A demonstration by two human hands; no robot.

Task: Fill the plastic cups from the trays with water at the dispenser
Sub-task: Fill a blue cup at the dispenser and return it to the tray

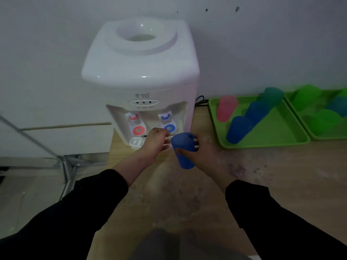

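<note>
A white water dispenser (140, 72) stands on the wooden table against the wall, with a red tap (138, 130) on the left and a blue tap (170, 127) on the right. My right hand (201, 154) grips a blue plastic cup (183, 150), held upright just in front of the drip tray (136, 143), below and slightly right of the blue tap. My left hand (155, 142) is curled, fingers near the blue tap and the cup's rim. Whether the cup holds water cannot be told.
A green tray (272, 134) to the right holds a pink cup (226, 108), blue cups (239, 129) and a teal cup (273, 96), upside down. A second green tray (317, 134) at the far right holds green and teal cups. A black cable lies behind the dispenser.
</note>
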